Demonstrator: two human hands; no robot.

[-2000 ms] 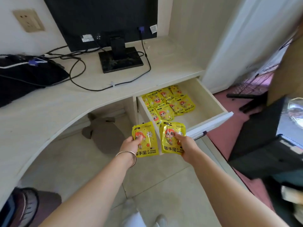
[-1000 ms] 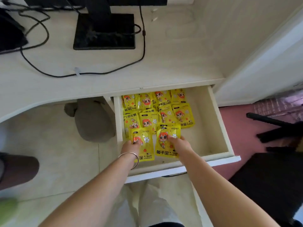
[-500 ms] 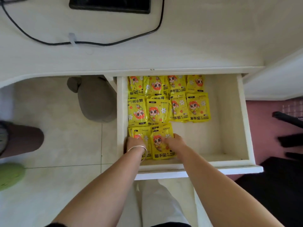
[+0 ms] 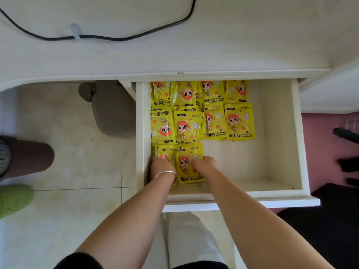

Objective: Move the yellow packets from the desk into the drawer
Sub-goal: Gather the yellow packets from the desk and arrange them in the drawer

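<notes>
**Both hands on two yellow packets at the front left of the drawer**

The yellow packets carry a cartoon figure with orange hair, white and orange flowers, three large Chinese characters and the English words "HAND WARMER". Small print along the top edge of several reads "MANYIJIA". They lie flat in overlapping rows on the left side of the open drawer; some are turned the other way round, so their print reads upside down.

At the front left corner of the drawer lie two more. The left hand, a silver bangle at its wrist, covers most of the left packet, fingers curled down onto it. The right hand rests on the right edge of the near packet, fingers bent onto its upper right corner. Whether either hand pinches its packet or only presses on it cannot be told. The near packet's lower line of print shows between the two wrists.

On the tabletop above the drawer lies a black cable.
</notes>
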